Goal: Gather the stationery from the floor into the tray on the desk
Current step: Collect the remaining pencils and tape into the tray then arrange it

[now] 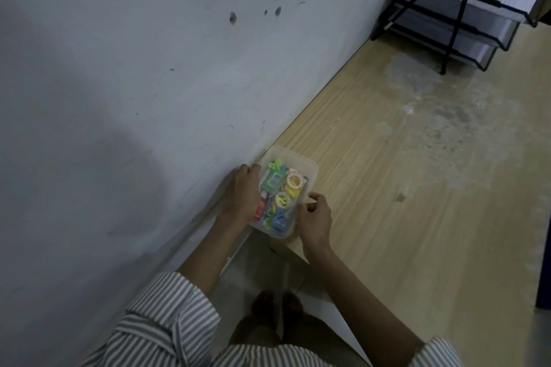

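A clear plastic tray (310,168) sits at the near left corner of the wooden desk (402,188), close to the wall. It holds several colourful stationery pieces, among them a green item (272,177), an orange-and-white tape roll (295,180) and a red item (260,208). My left hand (241,192) grips the tray's left side, between tray and wall. My right hand (314,217) holds its near right edge with curled fingers. The tray's near end overhangs the desk edge a little.
A grey-white wall (134,83) runs along the desk's left side. A black mesh paper rack (456,9) with white sheets stands at the far end of the desk. Pale stains mark the desk's middle. Below the desk edge are the floor and my feet (275,304).
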